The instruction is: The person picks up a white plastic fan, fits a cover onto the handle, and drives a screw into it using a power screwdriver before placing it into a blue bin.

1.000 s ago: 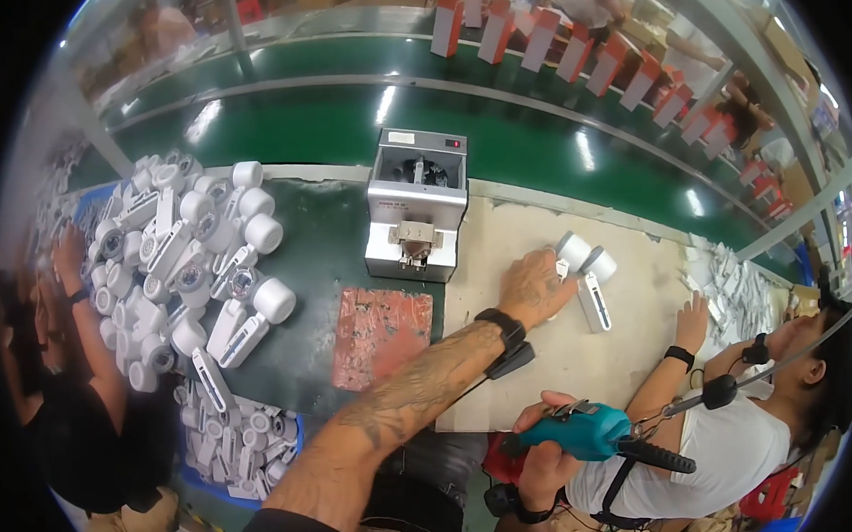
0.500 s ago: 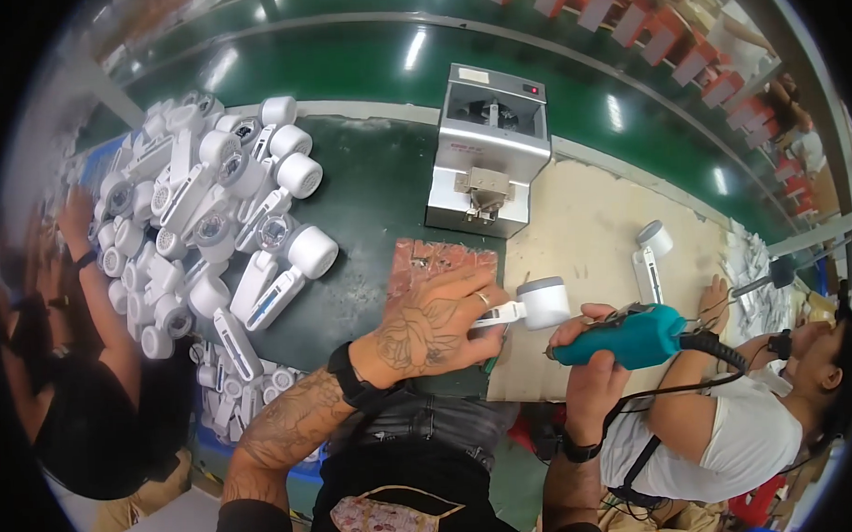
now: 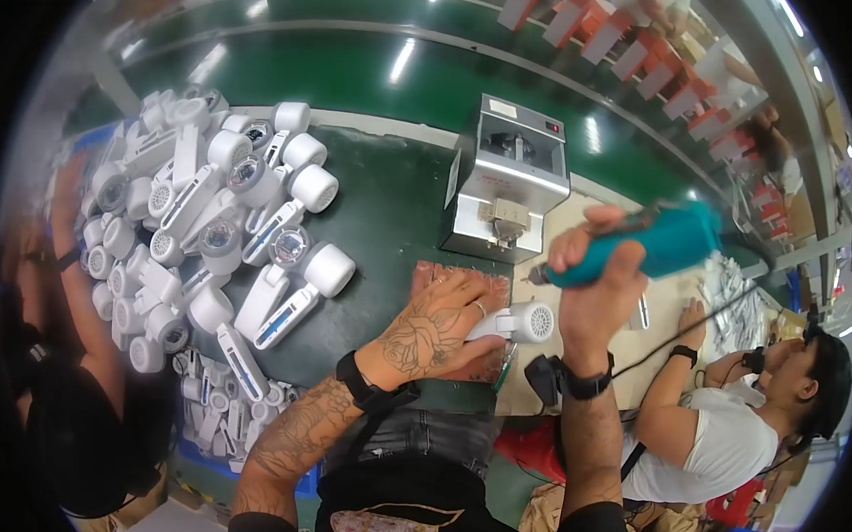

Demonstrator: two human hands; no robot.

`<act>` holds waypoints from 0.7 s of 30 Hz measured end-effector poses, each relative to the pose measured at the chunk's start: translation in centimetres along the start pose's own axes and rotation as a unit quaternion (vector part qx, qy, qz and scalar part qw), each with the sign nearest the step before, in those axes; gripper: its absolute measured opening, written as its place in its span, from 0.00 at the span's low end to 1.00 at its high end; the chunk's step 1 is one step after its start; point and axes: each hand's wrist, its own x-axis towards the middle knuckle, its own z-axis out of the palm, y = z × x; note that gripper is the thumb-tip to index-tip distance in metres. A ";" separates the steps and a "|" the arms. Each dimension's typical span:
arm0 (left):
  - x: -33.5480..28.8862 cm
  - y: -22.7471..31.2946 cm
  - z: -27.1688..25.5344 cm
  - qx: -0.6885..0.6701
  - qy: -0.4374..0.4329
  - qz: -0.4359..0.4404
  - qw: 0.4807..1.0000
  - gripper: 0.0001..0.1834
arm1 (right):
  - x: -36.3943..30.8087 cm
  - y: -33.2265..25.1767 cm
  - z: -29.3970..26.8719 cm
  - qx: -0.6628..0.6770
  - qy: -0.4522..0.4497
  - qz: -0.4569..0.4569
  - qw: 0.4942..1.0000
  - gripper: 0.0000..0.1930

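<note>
My left hand grips the handle of a white handheld device with a round head. The head's grille end now faces right, and the handle is mostly hidden under my fingers. Beneath that hand lies a worn reddish mat. Raised to the right, my right hand is closed around a teal electric screwdriver. Its tip points left, above and apart from the white device, and the tool is smeared by motion.
A grey screw-feeding machine stands behind my hands. Many similar white devices are heaped at left, with smaller ones in a blue bin below. Co-workers sit on both sides; the right one's hand rests on the brown board.
My right hand has lifted the screwdriver up and to the right. The white device has been turned so its grille shows. The view has shifted slightly.
</note>
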 end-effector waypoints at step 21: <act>-0.2 -0.8 -0.1 -0.029 -0.042 -0.038 0.998 0.26 | -0.6 1.4 0.4 -0.012 -0.032 0.030 0.999 0.33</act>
